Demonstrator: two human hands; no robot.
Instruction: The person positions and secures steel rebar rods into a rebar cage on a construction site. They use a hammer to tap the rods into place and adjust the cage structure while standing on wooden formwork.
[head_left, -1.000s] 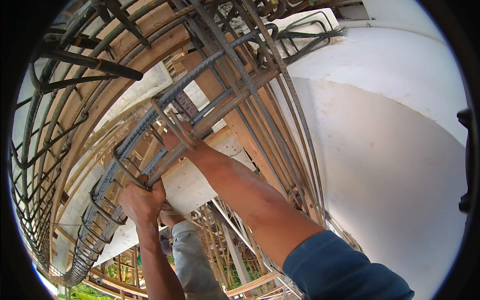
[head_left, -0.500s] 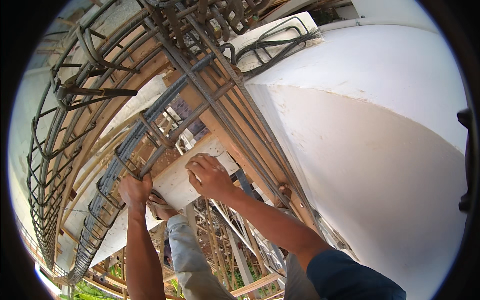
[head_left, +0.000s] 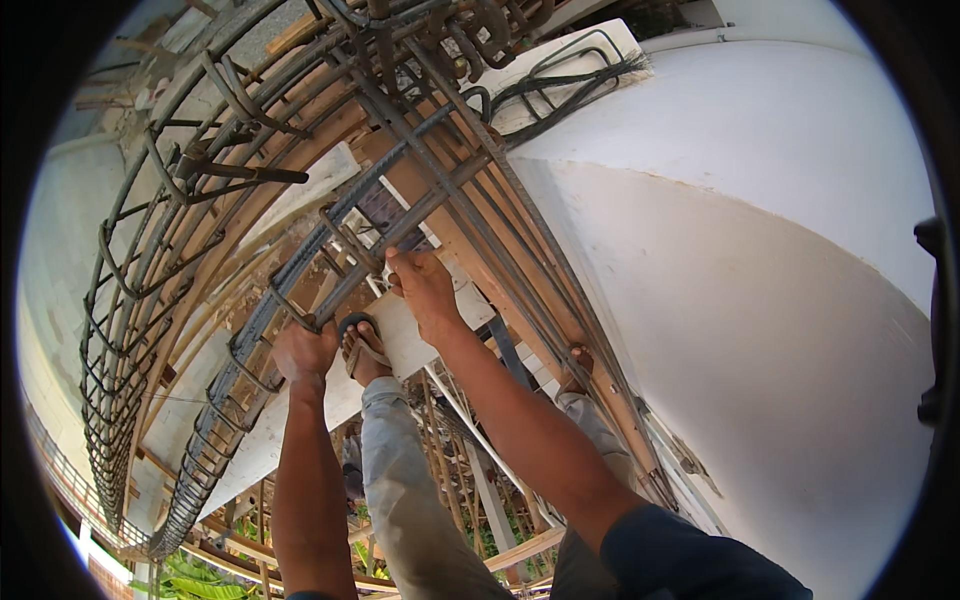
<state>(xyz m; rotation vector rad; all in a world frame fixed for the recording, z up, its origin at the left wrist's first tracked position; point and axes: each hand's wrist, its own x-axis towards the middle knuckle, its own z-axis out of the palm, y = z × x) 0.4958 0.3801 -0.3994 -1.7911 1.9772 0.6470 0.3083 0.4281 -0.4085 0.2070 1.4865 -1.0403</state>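
A curved cage of steel rebar (head_left: 258,325) with square stirrups slants from the lower left up toward the middle. My left hand (head_left: 305,352) is closed around its lower bar, beside a stirrup. Higher along the same bar, my right hand (head_left: 425,292) is curled with thumb and fingers together at the bar's edge, close to another stirrup (head_left: 348,238). Whatever its fingers pinch is hidden. Just right of my left hand, my sandalled foot (head_left: 364,348) stands on a pale board (head_left: 425,335). My other foot (head_left: 577,368) is among the straight bars on the right.
Another curved rebar cage (head_left: 115,330) runs along the left, with a dark-handled hand tool (head_left: 245,172) lying on it. Straight bars (head_left: 520,240) cross above timber formwork. A bundle of dark wire (head_left: 560,90) lies at the top. Right stands a white wall (head_left: 740,290). Gaps below show poles and ground.
My right hand has moved from above the pale board to the edge of the cage's lower bar. My left hand stays on the bar. The view has shifted, showing more of my feet.
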